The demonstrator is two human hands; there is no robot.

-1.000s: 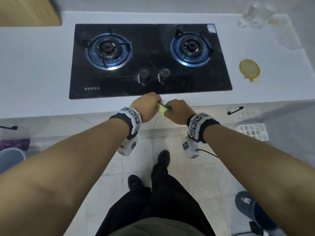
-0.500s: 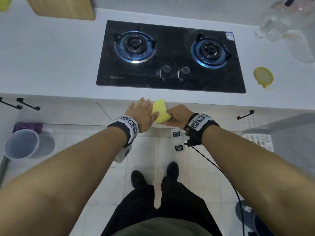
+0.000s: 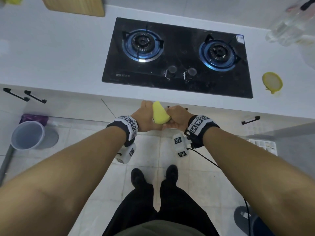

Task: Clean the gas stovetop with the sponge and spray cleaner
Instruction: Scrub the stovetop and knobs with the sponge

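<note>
The black glass gas stovetop is set into the white counter, with two blue-ringed burners and two knobs at its front. A yellow sponge stands upright between my hands, below the counter's front edge and over the floor. My right hand grips the sponge's lower end. My left hand lies against the sponge's left side with its fingers fairly straight. Clear bottles stand blurred at the counter's far right; I cannot tell which one is the spray cleaner.
A wooden board lies at the counter's back left. A yellow round lid sits right of the stove. On the floor stand a grey bucket at left and a white tray at right. Black cabinet handles jut out below the counter.
My hands have drawn back from the counter edge. The sponge, mostly hidden between them a second ago, now sticks up in plain sight. The view has shifted left.
</note>
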